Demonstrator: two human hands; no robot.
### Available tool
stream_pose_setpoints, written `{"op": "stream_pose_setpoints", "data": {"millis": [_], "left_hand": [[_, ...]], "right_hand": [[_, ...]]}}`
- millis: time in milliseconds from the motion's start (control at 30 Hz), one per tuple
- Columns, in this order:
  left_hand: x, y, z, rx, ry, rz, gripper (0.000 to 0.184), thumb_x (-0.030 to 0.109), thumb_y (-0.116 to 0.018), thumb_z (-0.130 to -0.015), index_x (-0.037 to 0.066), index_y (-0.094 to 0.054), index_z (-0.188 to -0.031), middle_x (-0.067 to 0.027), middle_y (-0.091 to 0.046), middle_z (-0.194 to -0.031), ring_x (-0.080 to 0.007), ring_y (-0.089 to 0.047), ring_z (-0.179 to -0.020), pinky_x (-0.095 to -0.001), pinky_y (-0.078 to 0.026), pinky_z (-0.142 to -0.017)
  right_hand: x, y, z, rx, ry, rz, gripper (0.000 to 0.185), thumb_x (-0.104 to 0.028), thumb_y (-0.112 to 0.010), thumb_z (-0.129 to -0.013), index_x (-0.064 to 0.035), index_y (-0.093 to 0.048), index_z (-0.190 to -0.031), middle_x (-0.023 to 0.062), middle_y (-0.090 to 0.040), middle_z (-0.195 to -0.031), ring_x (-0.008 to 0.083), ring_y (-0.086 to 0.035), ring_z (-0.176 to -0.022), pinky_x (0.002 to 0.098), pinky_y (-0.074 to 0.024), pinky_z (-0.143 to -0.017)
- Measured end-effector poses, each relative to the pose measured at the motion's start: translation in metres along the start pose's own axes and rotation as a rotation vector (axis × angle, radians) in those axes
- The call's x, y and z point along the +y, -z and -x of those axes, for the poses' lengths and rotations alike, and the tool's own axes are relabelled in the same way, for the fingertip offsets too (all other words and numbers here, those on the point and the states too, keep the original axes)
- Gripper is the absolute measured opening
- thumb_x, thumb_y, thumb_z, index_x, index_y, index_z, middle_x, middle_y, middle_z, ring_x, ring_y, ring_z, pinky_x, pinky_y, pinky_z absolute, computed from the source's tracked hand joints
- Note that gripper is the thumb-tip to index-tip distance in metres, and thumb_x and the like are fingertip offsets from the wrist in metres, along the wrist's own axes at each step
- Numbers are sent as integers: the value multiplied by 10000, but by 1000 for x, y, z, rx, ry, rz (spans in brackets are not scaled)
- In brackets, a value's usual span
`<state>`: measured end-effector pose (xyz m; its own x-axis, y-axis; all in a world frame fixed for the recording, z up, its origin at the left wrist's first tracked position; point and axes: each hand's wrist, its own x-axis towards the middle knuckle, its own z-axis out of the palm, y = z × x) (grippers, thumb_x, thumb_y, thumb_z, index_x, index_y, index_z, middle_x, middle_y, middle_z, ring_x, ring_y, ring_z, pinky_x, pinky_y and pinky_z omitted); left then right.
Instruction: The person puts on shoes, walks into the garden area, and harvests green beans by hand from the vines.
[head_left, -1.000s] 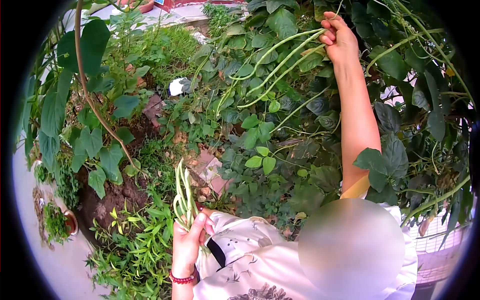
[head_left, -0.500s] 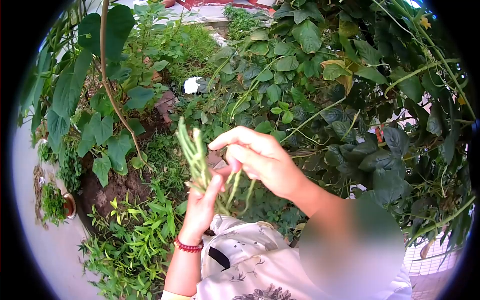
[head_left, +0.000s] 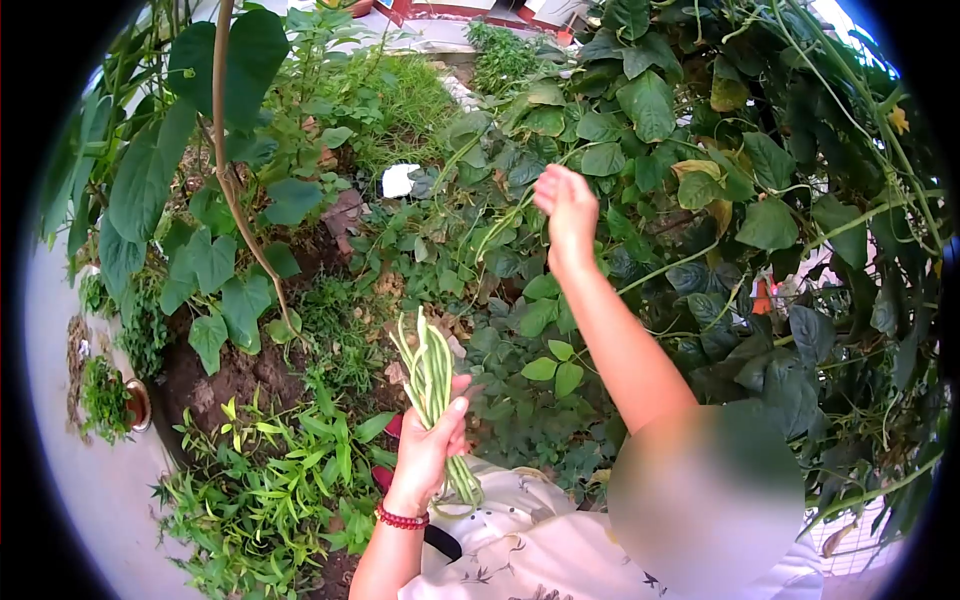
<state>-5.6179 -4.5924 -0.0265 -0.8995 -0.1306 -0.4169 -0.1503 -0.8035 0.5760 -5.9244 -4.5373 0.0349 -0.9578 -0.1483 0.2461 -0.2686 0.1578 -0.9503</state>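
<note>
At the lower centre of the frame, here's my left hand, fingers wrapped firmly round a bunch of long green beans, their upper ends sticking up above my thumb and the lower ends drooping below my grip! Up at the centre, my right hand is out among the leaves, fingers bent; whether they grasp anything, I cannot tell. Just left of those fingertips hang slender green strands, pods or stems, too small to say. And what a crowd: leafy vines fill the upper right, thick behind my hand, with a yellow flower near the edge. Over at upper left, a brown stem cuts down past big leaves, and a white scrap lies to its right. Lower left, bright narrow-leaved plants press up near my red bracelet, a potted plant beyond them, while a blurred round patch at lower right hides part of my right arm
</note>
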Motion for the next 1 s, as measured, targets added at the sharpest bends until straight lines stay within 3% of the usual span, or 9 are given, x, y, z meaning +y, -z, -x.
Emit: {"op": "stream_pose_setpoints", "data": {"millis": [67, 133, 267, 300, 400, 433, 533, 700, 1000], "left_hand": [[-2, 2, 0, 36, 7, 4, 253, 172, -561, -946, 56, -563, -1170, 70, -363, -607, -43, -334, -488, -204, -332, -483], [-6, 8, -3, 49, 23, 13, 234, 170, -556, -949, 55, -564, -1153, 72, -368, -605, -41, -331, -485, -208, -334, -485], [-6, 16, -4, 83, 29, 35, 206, 154, -559, -948, 57, -574, -1129, 67, -379, -610, -43, -340, -491, -214, -347, -479], [-7, 18, -3, 93, 27, 47, 198, 146, -563, -946, 58, -578, -1123, 65, -384, -612, -44, -345, -495, -216, -351, -476], [-7, 22, -6, 132, 23, 97, 190, 151, -562, -947, 62, -582, -1114, 64, -387, -605, -47, -348, -491, -222, -357, -477], [-6, 23, -6, 133, 26, 108, 184, 156, -564, -947, 65, -585, -1105, 63, -390, -606, -49, -352, -491, -223, -360, -478], [-3, 19, -6, 128, 25, 88, 182, 155, -568, -945, 66, -588, -1102, 61, -395, -606, -48, -354, -491, -221, -362, -480], [-5, 17, -7, 96, 39, 82, 185, 166, -557, -948, 58, -579, -1097, 65, -384, -595, -48, -347, -478, -221, -352, -485], [-7, 19, -10, 106, 66, 74, 186, 173, -556, -949, 57, -586, -1091, 67, -383, -596, -48, -359, -486, -216, -361, -497]], "right_hand": [[28, 8, -53, 145, -84, -44, 334, -130, -436, -982, 36, -488, -1267, 174, -583, -1179, 244, -598, -1015, 324, -499, -886], [48, 11, -87, 222, -182, 260, 399, -140, -509, -941, 18, -463, -1305, 158, -566, -1223, 239, -559, -1088, 339, -470, -898], [61, 24, -97, -105, -333, 198, 379, -161, -547, -912, -68, -518, -1279, 79, -595, -1172, 200, -519, -1141, 357, -420, -923], [69, 24, -94, -95, -244, 262, 295, -183, -548, -923, -66, -565, -1192, 68, -617, -1110, 204, -540, -1136, 358, -420, -916], [66, 23, -64, -31, -239, -15, 183, -182, -561, -928, -59, -597, -1059, 37, -635, -894, 145, -602, -884, 292, -410, -818], [60, 25, -53, -35, -224, -18, 152, -193, -562, -936, -62, -581, -1010, 61, -632, -913, 182, -617, -900, 324, -436, -846], [60, 45, -31, -197, -323, -367, 209, -236, -576, -933, -55, -565, -1038, 63, -624, -967, 213, -615, -948, 354, -465, -887], [44, 57, -29, -211, -360, -432, 205, -206, -644, -893, -70, -572, -1028, 19, -574, -881, 147, -564, -864, 335, -484, -852], [36, 43, -31, -299, -391, -336, 224, -142, -640, -889, -37, -586, -1079, 51, -606, -900, 182, -603, -872, 329, -494, -838]]}}
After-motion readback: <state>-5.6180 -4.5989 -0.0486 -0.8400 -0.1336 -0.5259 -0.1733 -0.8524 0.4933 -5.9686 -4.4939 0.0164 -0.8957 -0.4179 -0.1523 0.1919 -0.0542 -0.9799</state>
